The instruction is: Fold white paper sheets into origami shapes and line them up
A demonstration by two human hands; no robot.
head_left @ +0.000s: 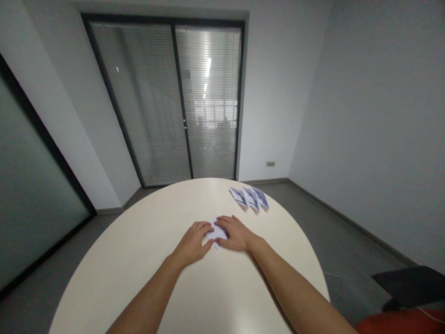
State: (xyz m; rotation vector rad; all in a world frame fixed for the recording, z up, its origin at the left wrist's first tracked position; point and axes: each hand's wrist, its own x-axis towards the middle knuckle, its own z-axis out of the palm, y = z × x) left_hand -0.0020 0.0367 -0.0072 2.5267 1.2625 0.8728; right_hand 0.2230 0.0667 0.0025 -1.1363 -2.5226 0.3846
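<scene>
A small white sheet of paper (216, 230) lies low over the middle of the round table, between my two hands. My left hand (194, 241) has its fingers and thumb closed on the paper's left side. From the right, my right hand (235, 233) grips the opposite side, fingers curled over the far edge and thumb at the near one. A pointed corner of the paper shows below the thumbs. Much of the sheet is covered by my fingers, so its full shape is hidden.
Three printed, creased papers (249, 198) lie overlapping in a row near the table's far right edge. The round cream table (139, 260) has its curved rim ahead of me. At the lower right are a black chair part (413, 284) and something red (399, 322).
</scene>
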